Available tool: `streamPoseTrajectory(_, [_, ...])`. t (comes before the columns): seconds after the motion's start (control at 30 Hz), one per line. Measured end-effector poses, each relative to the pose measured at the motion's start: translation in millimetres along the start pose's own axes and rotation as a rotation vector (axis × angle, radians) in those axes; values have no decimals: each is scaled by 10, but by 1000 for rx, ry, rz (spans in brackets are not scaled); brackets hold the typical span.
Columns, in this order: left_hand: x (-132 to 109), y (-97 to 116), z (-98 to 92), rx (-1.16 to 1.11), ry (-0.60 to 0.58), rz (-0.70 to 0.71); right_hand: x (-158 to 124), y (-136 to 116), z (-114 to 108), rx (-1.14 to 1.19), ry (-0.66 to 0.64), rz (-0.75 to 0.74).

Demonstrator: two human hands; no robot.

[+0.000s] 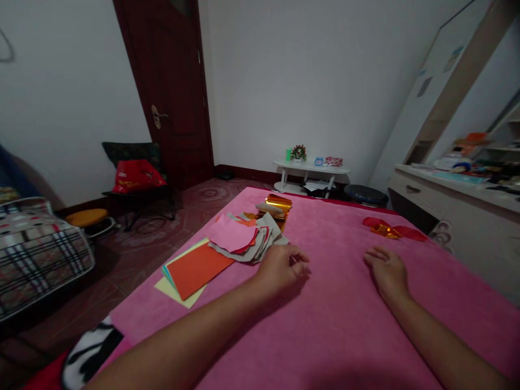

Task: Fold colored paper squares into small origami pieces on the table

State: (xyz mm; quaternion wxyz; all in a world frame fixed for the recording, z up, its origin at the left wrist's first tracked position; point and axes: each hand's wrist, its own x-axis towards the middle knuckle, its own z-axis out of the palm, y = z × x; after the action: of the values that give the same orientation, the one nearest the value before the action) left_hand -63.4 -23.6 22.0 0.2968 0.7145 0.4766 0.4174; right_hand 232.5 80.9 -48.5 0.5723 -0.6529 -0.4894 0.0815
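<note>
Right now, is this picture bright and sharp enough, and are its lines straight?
Head view: dim, soft indoor light; the left hand throws a faint shadow on the pink cloth. Head view: the gold foil glints slightly, no strong glare. Head view: the wide lens tilts the door and the cabinet at the edges.

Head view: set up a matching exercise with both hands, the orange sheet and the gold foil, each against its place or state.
1 left hand
2 right hand
3 orange sheet
4 gold foil

A flat on the pink cloth, touching no paper
B at the far end of the paper pile
C loosely curled, beside the paper pile
D on top of fanned coloured sheets, near the left edge

Pairs: 1-C, 2-A, 3-D, 4-B
</note>
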Motion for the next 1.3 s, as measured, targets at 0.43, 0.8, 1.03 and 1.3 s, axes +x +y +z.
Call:
streamPoseTrajectory(0.43, [107, 43, -1397, 953, -277, -267, -245, -198, 24, 312, -312, 164])
streamPoseTrajectory(0.8, [167, 48, -1337, 988, -70, -269, -312, -315, -19, 298, -318, 126])
streamPoseTrajectory(1.03, [-24, 438, -512, 936, 28, 611, -659, -820, -274, 63, -190, -534])
streamPoseTrajectory(1.3, [-332, 96, 138, 870, -140, 902, -834, -885, -548, -74, -536, -1016])
